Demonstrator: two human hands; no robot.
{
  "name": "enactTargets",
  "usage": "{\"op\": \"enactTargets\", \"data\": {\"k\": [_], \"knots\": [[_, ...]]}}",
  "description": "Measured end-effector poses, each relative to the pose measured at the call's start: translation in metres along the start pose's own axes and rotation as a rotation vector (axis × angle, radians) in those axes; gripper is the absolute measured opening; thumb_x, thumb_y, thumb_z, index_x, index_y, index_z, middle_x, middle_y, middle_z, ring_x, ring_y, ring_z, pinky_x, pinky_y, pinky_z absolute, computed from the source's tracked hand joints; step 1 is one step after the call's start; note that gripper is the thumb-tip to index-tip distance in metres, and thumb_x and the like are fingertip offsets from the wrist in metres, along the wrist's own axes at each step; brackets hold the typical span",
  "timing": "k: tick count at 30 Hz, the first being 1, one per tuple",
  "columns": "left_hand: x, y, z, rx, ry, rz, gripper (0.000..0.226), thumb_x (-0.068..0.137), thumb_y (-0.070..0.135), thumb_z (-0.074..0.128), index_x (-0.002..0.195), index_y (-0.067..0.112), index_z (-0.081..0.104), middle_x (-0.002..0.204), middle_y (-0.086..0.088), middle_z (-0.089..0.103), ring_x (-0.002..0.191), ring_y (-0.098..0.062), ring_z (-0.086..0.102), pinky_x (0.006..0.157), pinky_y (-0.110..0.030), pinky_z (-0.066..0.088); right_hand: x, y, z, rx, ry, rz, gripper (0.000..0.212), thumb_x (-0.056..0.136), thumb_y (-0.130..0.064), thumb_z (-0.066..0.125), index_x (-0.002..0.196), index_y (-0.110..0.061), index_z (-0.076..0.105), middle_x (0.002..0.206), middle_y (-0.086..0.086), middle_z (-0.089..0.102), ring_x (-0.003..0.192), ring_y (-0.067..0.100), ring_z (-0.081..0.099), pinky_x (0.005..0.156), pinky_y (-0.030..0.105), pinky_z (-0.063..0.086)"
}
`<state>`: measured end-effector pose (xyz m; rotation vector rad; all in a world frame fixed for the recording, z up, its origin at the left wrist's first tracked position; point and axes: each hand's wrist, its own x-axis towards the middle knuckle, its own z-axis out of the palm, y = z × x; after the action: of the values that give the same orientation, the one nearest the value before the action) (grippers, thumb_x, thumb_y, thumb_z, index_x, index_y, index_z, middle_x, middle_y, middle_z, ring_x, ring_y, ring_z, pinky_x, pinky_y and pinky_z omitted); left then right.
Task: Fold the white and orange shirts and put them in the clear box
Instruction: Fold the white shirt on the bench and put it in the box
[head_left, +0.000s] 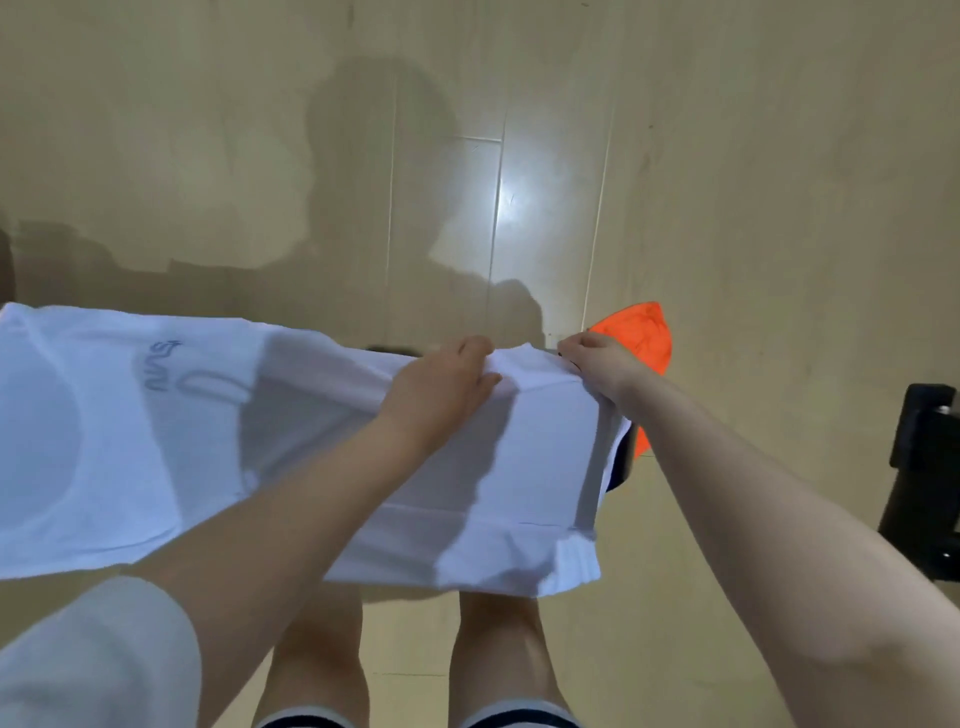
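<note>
Both hands' fingers (480, 347) pinch white shirt (130, 441)

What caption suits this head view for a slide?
Both hands grip the white shirt's far edge; orange shirt beside.

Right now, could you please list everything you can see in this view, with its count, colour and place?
white shirt: one, white with faint blue lettering, spread across the left and centre, far edge gripped by both hands.
orange shirt: one, bright orange, at the right, mostly hidden behind the white shirt and right hand.
black object: one, black, at the right edge; cannot tell what it is.
floor: light wood boards, all around.
clear box: not in view.
left hand: one, pinching the shirt's far edge, centre.
right hand: one, pinching the same edge, further right.
legs: two, bare, bottom centre.
</note>
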<state>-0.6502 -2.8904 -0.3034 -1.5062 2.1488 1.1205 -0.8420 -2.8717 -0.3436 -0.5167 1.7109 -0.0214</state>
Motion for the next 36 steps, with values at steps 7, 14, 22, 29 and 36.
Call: {"op": "enactTargets", "data": {"k": [7,14,22,29,36], "knots": [[-0.003,0.001,0.002,-0.17,0.029,-0.162,0.028,0.09,0.026,0.051,0.114,0.01,0.049,0.107,-0.006,0.054,0.096,-0.026,0.054,0.077,-0.036,0.043,0.023,-0.006,-0.001,0.137,-0.058,0.117,0.034,0.082,-0.022,0.064,0.107,0.001,0.062,0.095,0.013,0.066,0.083,0.025,0.062,0.077,0.032,0.049],[-0.021,-0.004,-0.003,-0.075,-0.068,-0.169,0.02,0.09,0.027,0.051,0.105,0.013,0.05,0.096,0.0,0.051,0.092,-0.023,0.053,0.069,-0.032,0.039,-0.022,-0.001,-0.028,0.301,0.013,-0.262,0.022,0.082,0.001,0.058,0.071,-0.018,0.055,0.069,0.002,0.052,0.061,0.012,0.048,0.053,0.023,0.039],[-0.05,-0.023,0.014,0.303,-0.034,0.251,0.009,0.068,0.007,0.051,0.07,0.01,0.06,0.063,-0.01,0.059,0.049,-0.028,0.056,0.041,-0.026,0.036,-0.074,0.063,-0.021,-0.044,0.382,-0.319,0.024,0.085,-0.014,0.059,0.071,-0.033,0.054,0.077,-0.004,0.049,0.07,0.01,0.045,0.061,0.015,0.035],[-0.057,-0.037,0.011,0.458,-0.046,0.182,0.031,0.049,-0.005,0.075,0.075,0.007,0.064,0.066,-0.014,0.059,0.052,-0.03,0.057,0.043,-0.029,0.039,-0.081,0.059,0.003,0.691,0.285,-0.134,0.023,0.085,-0.012,0.051,0.064,-0.016,0.058,0.056,0.001,0.066,0.057,0.018,0.064,0.067,0.03,0.047],[-0.074,-0.035,0.013,0.576,-0.047,0.08,0.03,0.044,0.004,0.079,0.069,0.01,0.065,0.06,-0.01,0.06,0.051,-0.028,0.059,0.054,-0.031,0.048,-0.099,0.07,0.0,0.717,0.492,-0.125,0.03,0.08,-0.007,0.064,0.06,-0.017,0.044,0.056,-0.001,0.047,0.052,0.012,0.04,0.055,0.025,0.036]]}}
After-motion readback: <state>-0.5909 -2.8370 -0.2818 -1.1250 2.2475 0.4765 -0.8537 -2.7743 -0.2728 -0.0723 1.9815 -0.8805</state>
